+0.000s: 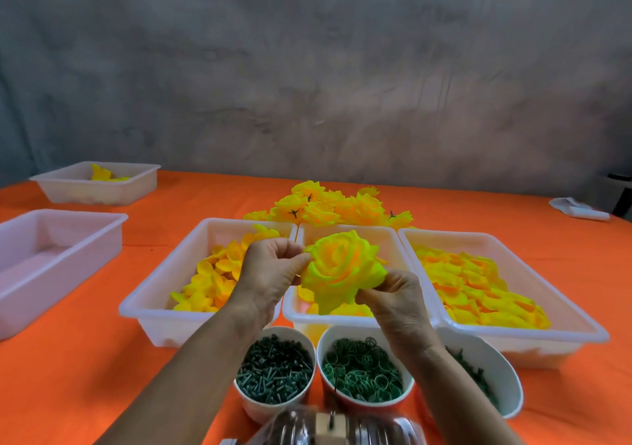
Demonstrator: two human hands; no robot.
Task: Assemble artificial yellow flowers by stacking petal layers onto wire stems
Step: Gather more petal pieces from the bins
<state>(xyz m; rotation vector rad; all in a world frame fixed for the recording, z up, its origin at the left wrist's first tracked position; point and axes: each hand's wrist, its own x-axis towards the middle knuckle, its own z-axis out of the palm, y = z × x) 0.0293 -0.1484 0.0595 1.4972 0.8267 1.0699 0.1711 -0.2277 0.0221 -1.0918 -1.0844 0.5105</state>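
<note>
**Operator:** I'm holding the flower [342, 270] between both hands, above the middle tray [393, 236]. My left hand [270, 270] is pinching its left edge with thumb and fingertips closed on the outer petal; my right hand [393, 294] is gripping it from below and to the right, fingers curled round the underside.

**Observer:** What matters for this step?

**Operator:** I'd say I'm seating or shaping the petal layers. To do it well, I'm thinking the right hand should be keeping the base steady while the left is easing the outer layer round so the petals sit staggered, not bunched, and pressing flat toward the centre without creasing the fabric.

**Observer:** And around you?

**Operator:** The left tray [160, 294] is holding small yellow petals, the right tray [513, 331] larger flat ones. Finished flowers [328, 208] are piling up behind the trays on the orange cloth [85, 376]. Near me, one cup [273, 366] is holding dark green pegs, another cup [364, 369] green rings.

**Observer:** Anything you can't make out?

**Operator:** The wire stem is hiding under the flower and my right hand, so I can't tell whether it's through. My right forearm is covering most of the third cup [492, 372]. Something clear and domed [335, 424] is being cut off by the bottom edge; I can't identify it.
</note>
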